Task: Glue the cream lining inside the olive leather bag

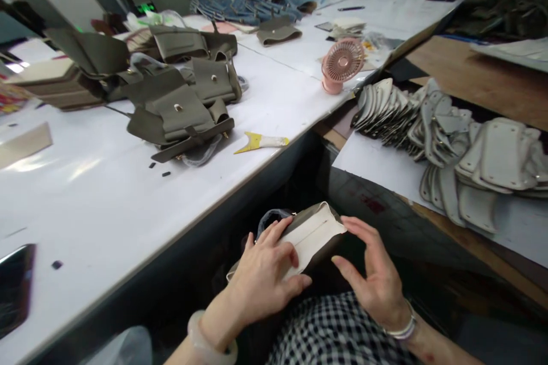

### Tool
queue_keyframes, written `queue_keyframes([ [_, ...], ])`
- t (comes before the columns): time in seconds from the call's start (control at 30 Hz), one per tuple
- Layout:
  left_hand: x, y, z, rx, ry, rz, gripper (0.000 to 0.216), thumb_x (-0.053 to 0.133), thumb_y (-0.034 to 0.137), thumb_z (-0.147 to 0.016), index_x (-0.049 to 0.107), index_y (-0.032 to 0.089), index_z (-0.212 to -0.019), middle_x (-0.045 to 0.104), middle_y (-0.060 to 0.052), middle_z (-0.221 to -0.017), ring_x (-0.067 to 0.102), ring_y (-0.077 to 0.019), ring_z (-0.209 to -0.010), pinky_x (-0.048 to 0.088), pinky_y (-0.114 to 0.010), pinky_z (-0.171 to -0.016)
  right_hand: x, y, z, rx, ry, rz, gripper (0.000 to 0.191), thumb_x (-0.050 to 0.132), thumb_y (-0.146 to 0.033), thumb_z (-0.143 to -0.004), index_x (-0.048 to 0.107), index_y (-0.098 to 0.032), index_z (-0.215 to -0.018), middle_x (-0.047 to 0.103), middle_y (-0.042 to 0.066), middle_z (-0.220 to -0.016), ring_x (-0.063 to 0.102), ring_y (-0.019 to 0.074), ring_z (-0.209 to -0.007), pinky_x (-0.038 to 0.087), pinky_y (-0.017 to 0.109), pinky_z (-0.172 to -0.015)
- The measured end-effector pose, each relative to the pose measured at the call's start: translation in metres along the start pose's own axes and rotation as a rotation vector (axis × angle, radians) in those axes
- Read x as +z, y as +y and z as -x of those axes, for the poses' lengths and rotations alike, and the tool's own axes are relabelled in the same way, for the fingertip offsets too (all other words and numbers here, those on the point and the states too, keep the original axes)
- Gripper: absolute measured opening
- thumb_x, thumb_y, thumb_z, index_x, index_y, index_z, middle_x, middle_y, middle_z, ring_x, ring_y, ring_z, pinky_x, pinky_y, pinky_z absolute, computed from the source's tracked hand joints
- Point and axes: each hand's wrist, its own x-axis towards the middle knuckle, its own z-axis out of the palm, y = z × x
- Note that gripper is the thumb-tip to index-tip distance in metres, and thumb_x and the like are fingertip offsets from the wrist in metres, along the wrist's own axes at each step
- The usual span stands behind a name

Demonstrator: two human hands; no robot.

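Observation:
Above my lap lies an olive-grey handbag with its cream lining turned up and a line running along the lining. My left hand grips it across the width, its fingers over the far side and the thumb towards the near side. Past those fingers shows a plastic-wrapped handle. At the bag's right end is my right hand, thumb and fingers spread apart. Its fingertips are at the corner of the lining; whether they press on it I cannot tell. The bag's underside is hidden.
Similar bags are grouped on the white table. Near its edge lie yellow-and-white snips and a pink fan. Grey-white bag parts are heaped at right. A phone lies at left; jeans lie behind.

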Motion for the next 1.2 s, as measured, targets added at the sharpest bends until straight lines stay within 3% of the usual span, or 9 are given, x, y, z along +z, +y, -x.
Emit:
queue_keyframes([
  [0.1, 0.013, 0.007, -0.001, -0.027, 0.083, -0.075, 0.029, 0.073, 0.050, -0.075, 0.064, 0.024, -0.086, 0.030, -0.008, -0.159, 0.030, -0.0372, -0.143, 0.017, -0.078, -0.107, 0.004, 0.016, 0.010, 0.255, 0.107, -0.109, 0.059, 0.064, -0.035, -0.089, 0.040, -0.026, -0.141, 0.043, 0.012, -0.146, 0.043, 0.0305, -0.133, 0.036, 0.055, -0.111],
  [0.23, 0.025, 0.008, -0.004, -0.033, 0.137, -0.100, 0.019, 0.070, 0.040, -0.080, 0.064, 0.023, -0.085, 0.032, -0.010, -0.158, 0.029, -0.0359, -0.144, 0.014, -0.077, -0.109, 0.030, 0.032, 0.017, 0.496, -0.074, -0.506, 0.083, 0.065, -0.044, -0.088, 0.015, -0.030, -0.153, 0.030, 0.012, -0.157, 0.038, 0.0274, -0.140, 0.038, 0.051, -0.113],
  [0.43, 0.026, 0.004, -0.004, -0.035, 0.142, -0.072, 0.013, 0.059, 0.032, -0.087, 0.063, 0.022, -0.081, 0.036, -0.010, -0.156, 0.032, -0.0314, -0.144, 0.019, -0.069, -0.113, 0.058, 0.028, 0.024, 0.494, 0.000, -0.630, 0.104, 0.072, -0.044, -0.083, -0.001, -0.030, -0.154, 0.026, 0.014, -0.159, 0.036, 0.0269, -0.142, 0.027, 0.052, -0.118],
  [0.67, 0.031, -0.001, -0.007, 0.019, 0.208, -0.126, 0.016, 0.054, 0.031, -0.089, 0.059, 0.020, -0.078, 0.036, -0.011, -0.156, 0.037, -0.0330, -0.140, 0.034, -0.064, -0.107, 0.065, 0.019, 0.023, 0.526, 0.083, -0.545, 0.100, 0.071, -0.046, -0.083, 0.003, -0.028, -0.155, 0.028, 0.013, -0.158, 0.036, 0.0263, -0.142, 0.025, 0.051, -0.120],
  [0.87, 0.036, -0.004, -0.007, 0.036, 0.240, -0.136, 0.015, 0.054, 0.029, -0.089, 0.060, 0.020, -0.078, 0.035, -0.011, -0.157, 0.040, -0.0333, -0.137, 0.037, -0.061, -0.104, 0.072, 0.020, 0.022, 0.529, 0.161, -0.358, 0.094, 0.068, -0.049, -0.084, 0.011, -0.025, -0.155, 0.031, 0.013, -0.156, 0.036, 0.0289, -0.141, 0.027, 0.055, -0.119],
  [0.97, 0.039, -0.004, -0.006, 0.041, 0.290, -0.144, 0.016, 0.052, 0.026, -0.090, 0.061, 0.020, -0.078, 0.038, -0.010, -0.156, 0.041, -0.0321, -0.137, 0.037, -0.060, -0.104, 0.058, 0.018, 0.024, 0.412, 0.255, -0.146, 0.073, 0.061, -0.044, -0.090, 0.027, -0.024, -0.151, 0.038, 0.012, -0.152, 0.040, 0.0299, -0.138, 0.034, 0.057, -0.115],
  [1.03, 0.040, -0.003, -0.006, 0.044, 0.318, -0.146, 0.017, 0.051, 0.025, -0.090, 0.061, 0.020, -0.078, 0.039, -0.010, -0.155, 0.043, -0.0320, -0.136, 0.037, -0.060, -0.104, 0.043, 0.013, 0.027, 0.181, 0.255, 0.057, 0.057, 0.059, -0.032, -0.093, 0.039, -0.024, -0.146, 0.045, 0.011, -0.146, 0.045, 0.0280, -0.134, 0.040, 0.053, -0.112],
  [1.13, 0.040, -0.003, -0.006, 0.059, 0.337, -0.139, 0.016, 0.052, 0.026, -0.090, 0.062, 0.019, -0.078, 0.042, -0.011, -0.153, 0.045, -0.0326, -0.134, 0.037, -0.060, -0.103, 0.025, 0.004, 0.034, -0.251, 0.082, 0.296, 0.051, 0.058, -0.011, -0.090, 0.049, -0.020, -0.140, 0.055, 0.010, -0.135, 0.049, 0.0255, -0.129, 0.042, 0.048, -0.112],
  [1.2, 0.041, -0.004, -0.006, 0.067, 0.350, -0.135, 0.016, 0.053, 0.026, -0.090, 0.062, 0.019, -0.079, 0.042, -0.012, -0.153, 0.045, -0.0323, -0.134, 0.038, -0.060, -0.103, 0.023, 0.001, 0.039, -0.406, -0.040, 0.391, 0.052, 0.056, -0.005, -0.088, 0.050, -0.015, -0.139, 0.057, 0.011, -0.132, 0.048, 0.0259, -0.129, 0.042, 0.049, -0.112],
])
